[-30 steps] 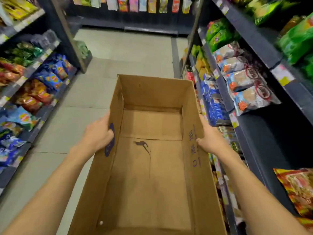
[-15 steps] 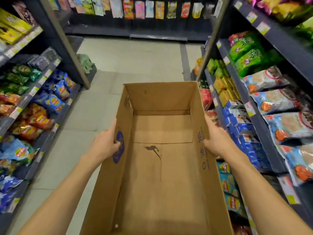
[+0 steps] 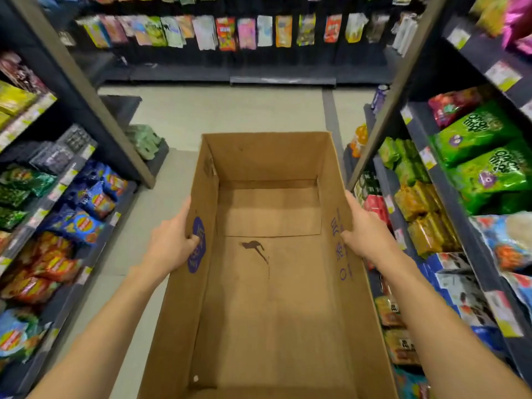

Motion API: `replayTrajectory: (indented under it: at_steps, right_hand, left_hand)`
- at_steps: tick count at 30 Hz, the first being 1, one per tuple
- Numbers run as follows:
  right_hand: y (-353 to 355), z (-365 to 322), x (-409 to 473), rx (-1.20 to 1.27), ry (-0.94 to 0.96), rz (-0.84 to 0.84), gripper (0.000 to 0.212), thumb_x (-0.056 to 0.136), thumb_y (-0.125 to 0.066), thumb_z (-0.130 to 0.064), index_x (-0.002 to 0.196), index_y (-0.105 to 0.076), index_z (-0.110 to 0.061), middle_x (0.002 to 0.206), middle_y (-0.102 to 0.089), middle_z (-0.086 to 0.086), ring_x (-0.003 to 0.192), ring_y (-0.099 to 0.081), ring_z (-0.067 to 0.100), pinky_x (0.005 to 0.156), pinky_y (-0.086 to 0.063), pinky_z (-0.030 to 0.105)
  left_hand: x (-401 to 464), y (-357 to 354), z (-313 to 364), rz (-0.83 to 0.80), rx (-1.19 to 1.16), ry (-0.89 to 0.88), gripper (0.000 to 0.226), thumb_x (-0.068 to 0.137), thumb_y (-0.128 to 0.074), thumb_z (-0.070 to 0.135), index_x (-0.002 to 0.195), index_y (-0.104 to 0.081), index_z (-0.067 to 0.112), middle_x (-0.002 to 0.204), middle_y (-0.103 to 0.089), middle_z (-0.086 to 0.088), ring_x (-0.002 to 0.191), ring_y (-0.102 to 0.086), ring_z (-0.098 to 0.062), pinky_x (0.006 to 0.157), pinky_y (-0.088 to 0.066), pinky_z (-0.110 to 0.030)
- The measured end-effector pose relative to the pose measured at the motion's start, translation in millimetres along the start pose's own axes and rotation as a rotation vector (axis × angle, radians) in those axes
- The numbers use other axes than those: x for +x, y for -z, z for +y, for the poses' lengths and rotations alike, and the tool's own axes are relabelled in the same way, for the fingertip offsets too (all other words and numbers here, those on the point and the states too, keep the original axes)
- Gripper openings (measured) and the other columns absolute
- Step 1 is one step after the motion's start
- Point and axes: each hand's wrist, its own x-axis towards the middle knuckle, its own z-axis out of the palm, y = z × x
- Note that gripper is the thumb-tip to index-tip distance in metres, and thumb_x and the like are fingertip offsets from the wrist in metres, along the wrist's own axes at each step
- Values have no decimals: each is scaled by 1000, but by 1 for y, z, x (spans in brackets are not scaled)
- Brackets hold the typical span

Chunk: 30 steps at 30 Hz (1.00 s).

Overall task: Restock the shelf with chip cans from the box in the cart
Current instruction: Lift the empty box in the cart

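An open brown cardboard box fills the middle of the head view, held out in front of me over the aisle floor. Its inside is bare, with a dark stain on the bottom. My left hand grips the box's left wall, fingers curled over the rim onto a purple print. My right hand grips the right wall the same way, by purple lettering. No chip cans and no cart are in view.
Dark shelving lines both sides of the aisle: chip bags on the left shelves, green and orange snack bags on the right shelves. A far wall rack holds hanging packets. Pale tiled floor runs ahead.
The view has tilted up and moved forward along the aisle; the far rack now shows fully. Both hands keep the same grip on the box walls.
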Motion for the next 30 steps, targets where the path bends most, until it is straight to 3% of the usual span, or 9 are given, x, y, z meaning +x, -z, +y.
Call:
replayTrajectory:
  at_steps: [3, 6, 8, 12, 18, 22, 25, 27, 30]
  right_hand:
    - [10, 10, 63, 19, -17, 37, 97, 87, -64, -6, 157, -5, -39, 91, -68, 5, 62, -63, 21, 50, -53, 39]
    - [8, 19, 123, 67, -39, 8, 97, 86, -65, -7, 155, -7, -43, 93, -70, 3, 67, -66, 19, 57, -57, 42]
    - [10, 19, 172, 52, -51, -2, 96, 86, -64, -7, 155, -7, -42, 93, -69, 5, 69, -66, 20, 58, -57, 43]
    - [31, 6, 277, 23, -77, 40, 91, 88, -63, -8, 155, -11, -40, 98, -69, 4, 67, -63, 18, 46, -46, 31]
    - [64, -23, 403, 136, -87, 73, 84, 90, -63, -7, 150, -19, -46, 109, -68, -1, 87, -66, 22, 68, -58, 43]
    - [74, -36, 480, 146, -85, 97, 82, 91, -63, -5, 152, -21, -39, 109, -65, -6, 86, -61, 17, 70, -50, 31]
    - [83, -42, 544, 113, -90, 104, 82, 92, -62, -7, 155, -18, -37, 117, -65, 0, 100, -63, 26, 73, -50, 34]
    - [84, -40, 592, 104, -103, 91, 82, 93, -62, -8, 155, -17, -36, 120, -65, 2, 105, -61, 28, 74, -49, 34]
    - [80, -32, 668, 112, -120, 74, 84, 93, -62, -8, 157, -15, -35, 109, -62, -2, 94, -62, 26, 72, -52, 35]
  left_hand:
    - [61, 4, 23, 0, 34, -18, 91, 90, -66, 17, 157, -5, 27, 95, -62, -8, 78, -57, -20, 64, -46, -34]
    - [123, -10, 37, -36, 56, -28, 96, 88, -68, 13, 157, -2, 27, 111, -65, -14, 90, -64, -27, 72, -53, -39]
    - [178, -23, 43, -67, 80, -36, 97, 86, -67, 10, 156, -2, 29, 110, -65, -14, 91, -65, -30, 74, -55, -44]
    - [295, -32, 59, -71, 56, -58, 94, 87, -66, 10, 155, -4, 30, 111, -63, -15, 92, -65, -33, 75, -57, -48]
    - [451, -17, 77, -60, -19, -92, 91, 88, -65, 15, 154, -6, 38, 99, -65, -8, 78, -63, -24, 64, -56, -42]
    - [531, -12, 89, -72, -33, -96, 89, 91, -63, 14, 155, -5, 36, 101, -62, -7, 79, -61, -24, 70, -55, -43]
    - [596, -13, 99, -74, -46, -75, 87, 92, -64, 14, 156, -8, 32, 101, -62, -7, 74, -60, -22, 67, -53, -42]
    - [643, -21, 103, -82, -56, -69, 86, 91, -65, 15, 155, -9, 33, 106, -66, -9, 75, -63, -24, 68, -56, -43]
    - [713, -37, 115, -98, -70, -56, 85, 91, -66, 14, 154, -12, 33, 126, -62, -15, 91, -66, -30, 76, -58, -46]
